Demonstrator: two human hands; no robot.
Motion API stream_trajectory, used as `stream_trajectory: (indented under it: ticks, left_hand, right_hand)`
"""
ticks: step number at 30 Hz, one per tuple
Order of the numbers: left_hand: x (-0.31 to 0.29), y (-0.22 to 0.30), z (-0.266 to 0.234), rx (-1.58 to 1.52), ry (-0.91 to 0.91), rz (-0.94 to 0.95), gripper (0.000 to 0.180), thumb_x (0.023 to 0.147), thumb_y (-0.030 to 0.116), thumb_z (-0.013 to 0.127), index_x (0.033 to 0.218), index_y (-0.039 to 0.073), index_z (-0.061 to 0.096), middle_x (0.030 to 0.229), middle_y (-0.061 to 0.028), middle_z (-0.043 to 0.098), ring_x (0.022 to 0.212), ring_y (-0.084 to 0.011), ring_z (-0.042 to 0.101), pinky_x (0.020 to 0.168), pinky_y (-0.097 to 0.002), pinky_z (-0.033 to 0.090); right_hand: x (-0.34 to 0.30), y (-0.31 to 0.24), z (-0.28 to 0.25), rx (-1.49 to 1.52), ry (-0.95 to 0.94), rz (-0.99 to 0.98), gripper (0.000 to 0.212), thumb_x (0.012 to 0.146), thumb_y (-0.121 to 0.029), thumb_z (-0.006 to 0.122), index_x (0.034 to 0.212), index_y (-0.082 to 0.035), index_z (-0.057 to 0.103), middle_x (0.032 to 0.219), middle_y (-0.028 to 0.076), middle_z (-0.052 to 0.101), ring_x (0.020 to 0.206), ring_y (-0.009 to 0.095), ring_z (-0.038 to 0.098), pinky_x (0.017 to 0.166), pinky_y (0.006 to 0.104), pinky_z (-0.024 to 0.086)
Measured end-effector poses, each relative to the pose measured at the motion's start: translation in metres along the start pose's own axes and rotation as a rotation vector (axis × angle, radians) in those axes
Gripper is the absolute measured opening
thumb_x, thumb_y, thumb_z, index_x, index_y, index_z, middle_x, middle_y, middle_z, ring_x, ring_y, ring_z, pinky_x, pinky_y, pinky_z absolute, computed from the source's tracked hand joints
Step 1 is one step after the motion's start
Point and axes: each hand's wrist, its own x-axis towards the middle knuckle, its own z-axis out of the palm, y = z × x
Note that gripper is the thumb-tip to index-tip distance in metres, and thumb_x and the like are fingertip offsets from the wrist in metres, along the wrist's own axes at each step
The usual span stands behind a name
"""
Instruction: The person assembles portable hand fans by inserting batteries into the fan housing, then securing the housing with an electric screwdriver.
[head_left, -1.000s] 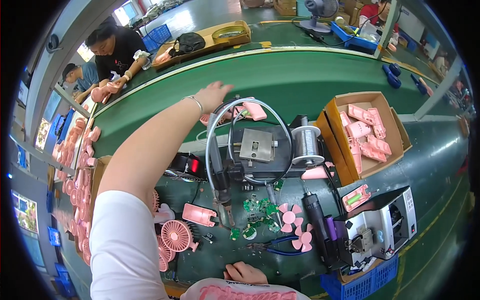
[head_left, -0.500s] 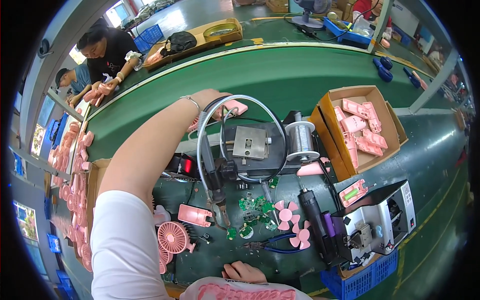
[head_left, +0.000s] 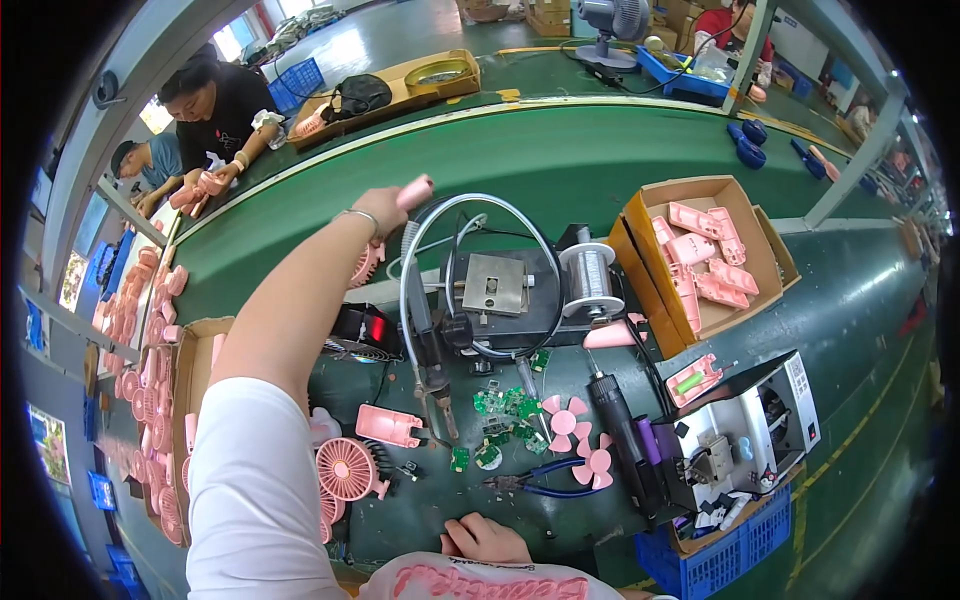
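Observation:
My left arm stretches over the bench to the green belt. My left hand (head_left: 380, 208) is closed around a pink handheld fan; its smooth handle (head_left: 415, 192) sticks out past the fingers and its ribbed round head (head_left: 368, 264) shows below the wrist. The hand hides the middle of the fan. Down at the bench's near edge, my right hand (head_left: 486, 540) rests with fingers curled, nothing visible in them. Ahead of it lie blue-handled cutters (head_left: 545, 479), green circuit boards (head_left: 510, 403) and pink fan blades (head_left: 566, 420).
A soldering iron (head_left: 437, 375) hangs in a looped stand beside a solder wire spool (head_left: 590, 280). A cardboard box (head_left: 640, 285) of pink shells stands right, near an electric screwdriver (head_left: 622, 430). Pink fan housings (head_left: 350, 468) sit left. Across the belt (head_left: 560, 150), two people work at far left.
My left hand has moved left and lifted, carrying the pink handheld fan, whose handle now points up. My right hand stays at the bench edge. The view has shifted slightly.

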Motion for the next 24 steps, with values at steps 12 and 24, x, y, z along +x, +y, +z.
stream_trajectory:
  ticks: [12,24]
  left_hand:
    - [-0.155,-0.030,-0.170,-0.734,0.393,-0.209,0.040,0.094,0.022,0.055,0.130,0.013,0.041,0.108,-0.0072,0.058,0.073,-0.0213,0.070,0.058,-0.0295,0.057]
    - [-0.417,0.100,-0.176,-0.286,0.861,0.337,0.036,0.085,0.016,0.065,0.117,0.003,0.055,0.089,-0.0107,0.070,0.078,-0.0165,0.066,0.068,-0.0306,0.053]
  right_hand:
    - [0.004,-0.014,-0.010,-0.059,0.001,-0.025,0.015,0.080,-0.016,0.067,0.091,-0.008,0.061,0.081,0.007,0.052,0.061,0.023,0.059,0.052,0.0330,0.049]
    - [-0.003,-0.026,-0.027,0.429,-0.014,0.238,0.007,0.084,-0.003,0.066,0.091,-0.003,0.066,0.076,0.003,0.059,0.063,0.007,0.053,0.055,0.0209,0.042]
